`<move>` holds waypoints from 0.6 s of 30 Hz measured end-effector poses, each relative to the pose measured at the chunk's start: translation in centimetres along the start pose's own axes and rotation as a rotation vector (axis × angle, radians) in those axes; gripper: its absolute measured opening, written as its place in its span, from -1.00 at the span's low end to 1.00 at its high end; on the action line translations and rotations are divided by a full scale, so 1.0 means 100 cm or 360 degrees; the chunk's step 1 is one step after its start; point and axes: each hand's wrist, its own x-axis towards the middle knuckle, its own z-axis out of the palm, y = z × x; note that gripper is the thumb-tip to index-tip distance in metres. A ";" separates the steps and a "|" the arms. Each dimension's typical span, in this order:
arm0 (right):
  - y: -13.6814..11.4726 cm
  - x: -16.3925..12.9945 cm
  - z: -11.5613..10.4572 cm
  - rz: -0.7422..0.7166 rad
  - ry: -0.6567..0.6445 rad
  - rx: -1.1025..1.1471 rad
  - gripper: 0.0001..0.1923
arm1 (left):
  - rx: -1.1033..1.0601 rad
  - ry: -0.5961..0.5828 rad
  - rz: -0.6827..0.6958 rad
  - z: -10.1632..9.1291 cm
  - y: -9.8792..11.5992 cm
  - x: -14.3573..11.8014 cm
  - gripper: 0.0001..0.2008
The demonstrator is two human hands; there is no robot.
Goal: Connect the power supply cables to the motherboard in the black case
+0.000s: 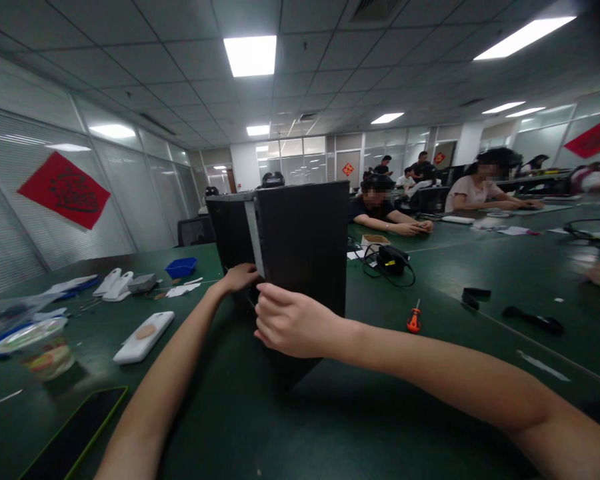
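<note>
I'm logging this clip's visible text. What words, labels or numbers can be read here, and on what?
None can be read.
Red diamond sign on the left wall: dark characters, too blurred.
Red signs at the far right and back: too small.
Black computer case, held by left hand and right hand: no label shows.

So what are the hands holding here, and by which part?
A black computer case, upright on the table: right hand grips its near corner edge, left hand its left side.

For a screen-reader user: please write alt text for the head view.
Two hands hold an upright black computer case on a green table: left hand on its side, right hand at its front edge. An orange screwdriver lies to the right.
</note>
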 end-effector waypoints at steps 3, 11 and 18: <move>0.015 -0.032 -0.013 -0.0021 -0.0105 0.0052 -0.69 | -0.0034 -0.0152 -0.0078 0.009 -0.009 0.011 -0.39; 0.066 -0.161 -0.029 0.0159 -0.0406 0.0212 -0.78 | 0.0095 -0.0392 0.0285 0.011 0.039 -0.003 -0.26; 0.031 -0.143 -0.041 0.0565 -0.0223 -0.0317 -0.71 | 0.0277 -0.0440 0.0306 0.008 0.075 -0.012 -0.26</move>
